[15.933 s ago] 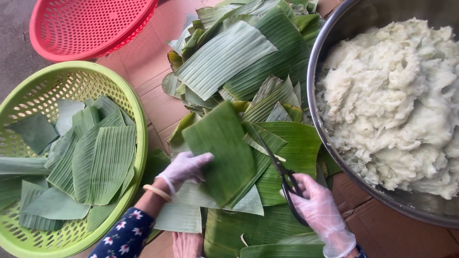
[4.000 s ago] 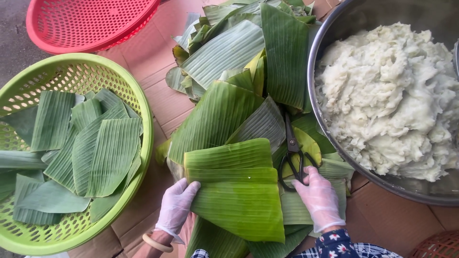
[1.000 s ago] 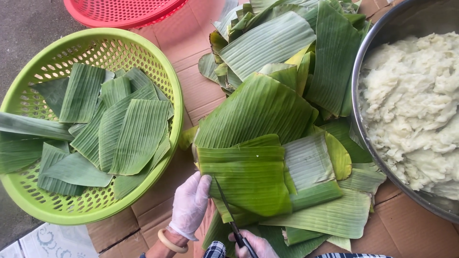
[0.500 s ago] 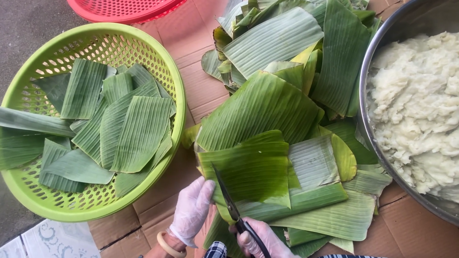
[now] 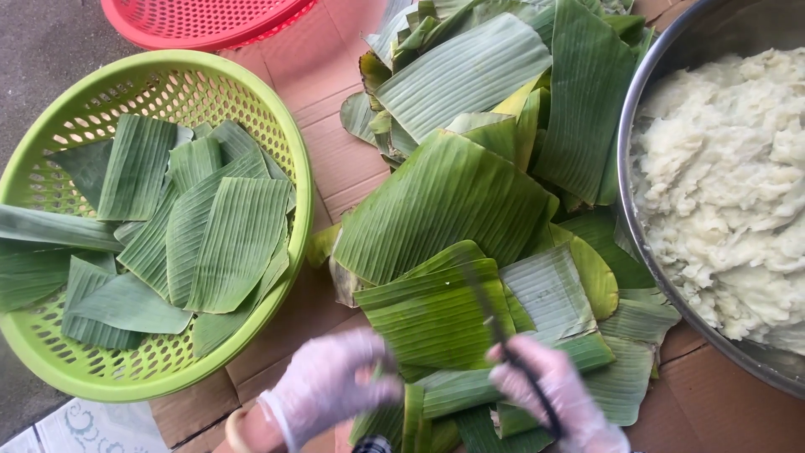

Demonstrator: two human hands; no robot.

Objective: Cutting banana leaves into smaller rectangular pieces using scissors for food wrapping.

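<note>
Scissors in your right hand are laid across the folded banana leaf piece at the near edge of the leaf pile, blades pointing away from you over its right side. That hand is closed around the handles; motion blur keeps you from telling whether the blades are apart or together. Your left hand, gloved like the other, sits just left of the piece, fingers curled at its lower left corner and seemingly pinching the leaf there, though blur makes the grip uncertain.

The step in hand looks like trimming this piece to size: it lies on top of larger whole leaves, on cardboard spread over the ground. For the cut, you will want the left hand holding the leaf flat and taut, fingers well clear of the blade line, and the blades running along the ribs rather than tearing across them.

To your left, the green basket already holds a layer of cut rectangular pieces. A red basket lies beyond it. On your right, a large metal bowl is filled with white sticky rice.
</note>
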